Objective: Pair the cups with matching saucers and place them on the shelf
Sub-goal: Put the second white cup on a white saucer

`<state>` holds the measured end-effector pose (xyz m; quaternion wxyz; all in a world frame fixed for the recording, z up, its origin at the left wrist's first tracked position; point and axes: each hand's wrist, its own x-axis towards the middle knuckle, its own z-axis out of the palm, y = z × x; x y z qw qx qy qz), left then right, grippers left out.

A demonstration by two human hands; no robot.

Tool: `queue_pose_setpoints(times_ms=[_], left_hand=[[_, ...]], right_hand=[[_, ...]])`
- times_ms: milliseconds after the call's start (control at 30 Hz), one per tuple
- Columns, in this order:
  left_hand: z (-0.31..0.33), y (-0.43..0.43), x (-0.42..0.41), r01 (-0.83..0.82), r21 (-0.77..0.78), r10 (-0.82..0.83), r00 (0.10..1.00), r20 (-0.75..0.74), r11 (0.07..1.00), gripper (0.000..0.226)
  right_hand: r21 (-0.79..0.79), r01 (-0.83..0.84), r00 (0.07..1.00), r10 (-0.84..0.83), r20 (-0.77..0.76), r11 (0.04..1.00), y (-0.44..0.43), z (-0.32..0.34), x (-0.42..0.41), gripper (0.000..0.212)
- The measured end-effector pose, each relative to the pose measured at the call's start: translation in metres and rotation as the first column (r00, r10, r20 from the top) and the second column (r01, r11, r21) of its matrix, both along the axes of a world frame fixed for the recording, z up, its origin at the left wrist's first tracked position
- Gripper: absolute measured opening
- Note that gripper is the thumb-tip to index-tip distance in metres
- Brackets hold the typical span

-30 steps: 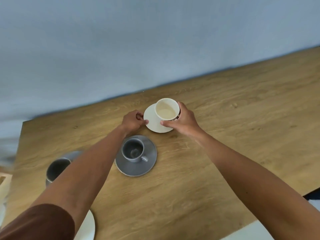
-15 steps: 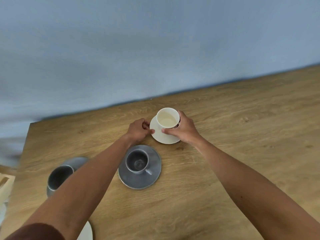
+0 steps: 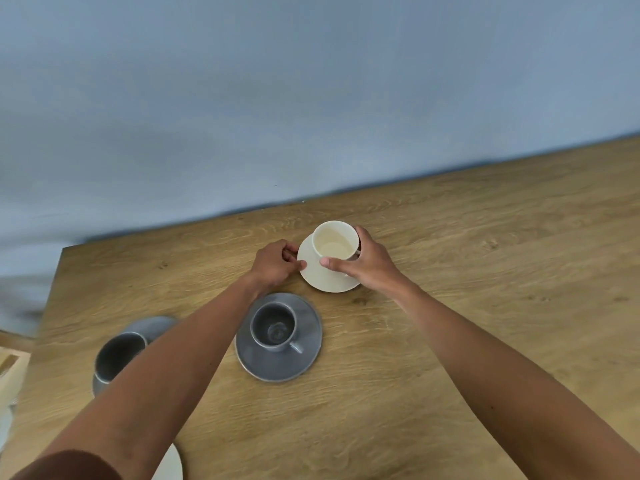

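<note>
A cream cup (image 3: 335, 240) stands on a cream saucer (image 3: 320, 276) near the table's far edge. My right hand (image 3: 363, 263) is wrapped around the cup from the right. My left hand (image 3: 275, 265) pinches the saucer's left rim. Closer to me a grey cup (image 3: 273, 326) sits upright on a grey saucer (image 3: 277, 362), handle pointing right. At the left a second grey cup (image 3: 116, 355) rests on another grey saucer (image 3: 154, 326), partly hidden by my left forearm.
The wooden table (image 3: 450, 306) runs against a blue wall (image 3: 311, 98). Part of a white saucer (image 3: 171, 465) shows at the bottom left under my arm. A pale wooden object (image 3: 10, 368) sits off the table's left edge.
Both hands keep the same hold on the cream cup and saucer. The view has tilted up, so everything sits lower in the frame.
</note>
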<state>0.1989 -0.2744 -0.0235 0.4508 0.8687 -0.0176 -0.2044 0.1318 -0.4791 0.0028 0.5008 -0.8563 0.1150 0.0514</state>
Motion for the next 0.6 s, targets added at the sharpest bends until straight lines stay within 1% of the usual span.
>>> queue_pose_setpoints(times_ms=[67, 133, 167, 233, 267, 333, 400, 500, 600], left_hand=[[0.002, 0.001, 0.0, -0.003, -0.005, 0.003, 1.0, 0.003, 1.0, 0.028], [0.005, 0.003, -0.001, 0.013, 0.026, -0.013, 1.0, 0.013, 1.0, 0.026], [0.006, 0.003, -0.001, 0.025, 0.049, -0.026, 1.0, 0.014, 0.998, 0.027], [0.008, 0.005, -0.003, 0.064, 0.098, -0.065, 0.998, 0.007, 0.993, 0.033], [0.008, 0.005, -0.005, 0.084, 0.122, -0.085, 0.996, 0.003, 0.989, 0.037], [0.01, 0.005, -0.008, 0.118, 0.155, -0.119, 0.993, 0.001, 0.981, 0.045], [0.011, 0.003, -0.01, 0.138, 0.161, -0.141, 0.99, 0.002, 0.977, 0.054], [0.012, -0.002, -0.011, 0.162, 0.148, -0.166, 0.986, 0.016, 0.976, 0.068], [0.015, -0.007, -0.011, 0.158, 0.134, -0.164, 0.986, 0.035, 0.978, 0.071]], right_hand=[[0.026, 0.027, 1.0, -0.027, 0.005, 0.999, -0.006, 0.005, -0.001, 0.077], [0.069, 0.089, 0.996, -0.09, 0.021, 0.994, -0.015, 0.009, -0.002, 0.076], [0.063, 0.126, 0.992, -0.128, 0.023, 0.99, -0.022, 0.011, -0.002, 0.073], [-0.018, 0.171, 0.985, -0.171, -0.005, 0.985, -0.035, 0.007, 0.0, 0.06], [-0.08, 0.157, 0.986, -0.161, -0.041, 0.984, -0.041, 0.002, 0.001, 0.057], [-0.187, 0.06, 0.989, -0.084, -0.122, 0.98, -0.046, -0.005, 0.002, 0.055], [-0.258, -0.024, 0.99, -0.013, -0.139, 0.966, -0.044, -0.009, 0.003, 0.053], [-0.304, -0.113, 0.989, 0.078, -0.126, 0.946, -0.036, -0.01, 0.003, 0.056], [-0.304, -0.114, 0.99, 0.085, -0.109, 0.946, -0.033, -0.013, 0.004, 0.063]])
